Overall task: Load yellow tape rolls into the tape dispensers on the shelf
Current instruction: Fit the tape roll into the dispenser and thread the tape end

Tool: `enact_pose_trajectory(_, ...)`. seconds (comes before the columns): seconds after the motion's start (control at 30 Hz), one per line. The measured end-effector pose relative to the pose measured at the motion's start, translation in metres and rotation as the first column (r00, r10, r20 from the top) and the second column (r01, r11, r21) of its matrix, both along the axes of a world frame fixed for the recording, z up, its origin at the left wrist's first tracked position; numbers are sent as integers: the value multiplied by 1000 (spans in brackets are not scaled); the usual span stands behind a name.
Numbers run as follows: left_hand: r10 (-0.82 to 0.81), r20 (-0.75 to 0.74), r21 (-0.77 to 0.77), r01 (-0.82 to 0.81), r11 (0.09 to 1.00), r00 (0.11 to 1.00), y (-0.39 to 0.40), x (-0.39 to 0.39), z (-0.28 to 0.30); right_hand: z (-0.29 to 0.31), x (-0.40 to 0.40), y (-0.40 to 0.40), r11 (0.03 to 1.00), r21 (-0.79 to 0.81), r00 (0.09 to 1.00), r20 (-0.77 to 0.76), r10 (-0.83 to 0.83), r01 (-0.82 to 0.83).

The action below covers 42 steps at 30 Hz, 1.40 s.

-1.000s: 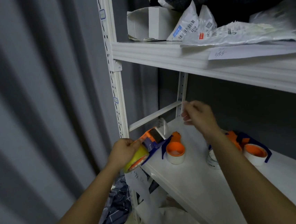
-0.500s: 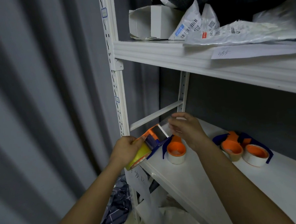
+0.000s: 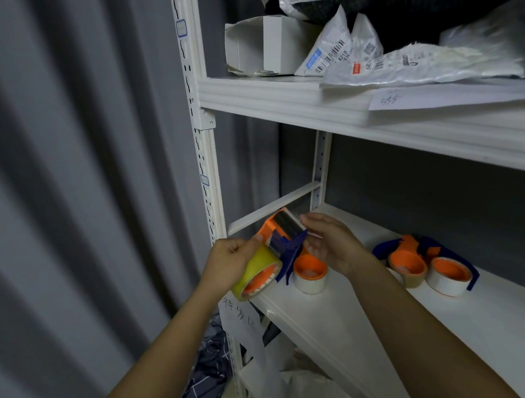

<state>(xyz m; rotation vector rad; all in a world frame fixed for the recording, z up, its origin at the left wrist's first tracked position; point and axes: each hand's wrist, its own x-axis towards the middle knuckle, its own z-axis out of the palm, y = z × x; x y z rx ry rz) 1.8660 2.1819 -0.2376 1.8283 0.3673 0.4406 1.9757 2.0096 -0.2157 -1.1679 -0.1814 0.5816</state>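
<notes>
My left hand grips a yellow tape roll that sits on an orange and blue tape dispenser, held just off the front left corner of the white shelf. My right hand holds the dispenser's head end, fingers on top and thumb below by the blue blade guard. Three more orange and blue dispensers with whitish rolls stand on the shelf: one right under my hands, two others further right.
A white upright post stands left of my hands, with a grey curtain beyond it. The upper shelf carries a white box and plastic parcels. A handwritten paper label hangs below the shelf edge.
My right hand came back from the rear of the shelf to the dispenser's head. The left hand kept its grip and lifted the dispenser slightly.
</notes>
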Motion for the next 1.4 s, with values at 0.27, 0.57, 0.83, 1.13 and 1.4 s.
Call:
enact_pose_trajectory(0.27, -39, 29, -101, 42, 994, 999, -6, 1, 9, -1, -3, -6, 985, -105, 983, -141, 121, -137)
enact_pose_trajectory(0.57, 13, 16, -24, -12, 1000, 1000, 3, 0, 10, 12, -9, -7, 904, -64, 826, 439, -354, 422)
enact_pose_trajectory(0.83, 45, 22, 3, -45, 999, 999, -3, 2, 11, 20, -16, 6, 941, -192, 863, 480, -159, 280)
enact_pose_trajectory(1.13, 71, 27, 3, -71, 997, 997, -8, 6, 12, 19, -12, 4, 982, -117, 971, 207, -120, 146)
enact_pose_trajectory(1.4, 64, 15, -14, -64, 998, 998, -18, 14, 12, 9, -12, 0, 996, -52, 997, 40, -73, 75)
